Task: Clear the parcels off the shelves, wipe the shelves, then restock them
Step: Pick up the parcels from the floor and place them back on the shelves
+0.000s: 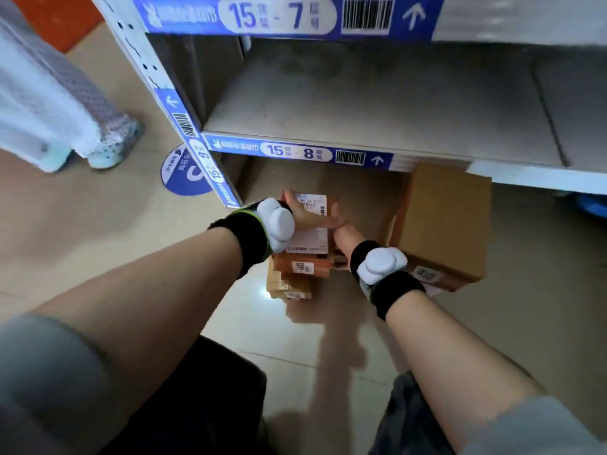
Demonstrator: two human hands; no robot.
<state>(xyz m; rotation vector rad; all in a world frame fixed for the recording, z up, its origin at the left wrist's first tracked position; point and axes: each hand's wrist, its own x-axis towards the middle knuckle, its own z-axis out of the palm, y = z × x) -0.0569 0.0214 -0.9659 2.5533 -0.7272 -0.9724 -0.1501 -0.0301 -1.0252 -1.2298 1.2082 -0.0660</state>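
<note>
A small cardboard parcel (310, 238) with a white shipping label lies on top of a short stack of small parcels (289, 284) on the floor, below the shelf marked 15-8 (377, 110). My left hand (305, 213) lies over the parcel's top with its fingers curled round the far left corner. My right hand (341, 229) holds the parcel's right side; its fingers are mostly hidden. The shelf above carries no parcels.
A larger brown box (443, 221) stands on the floor just right of the stack, partly under the shelf. The white shelf upright (184, 126) runs down on the left. A person's legs and shoe (108, 142) stand at far left beside a round blue floor sticker (184, 175).
</note>
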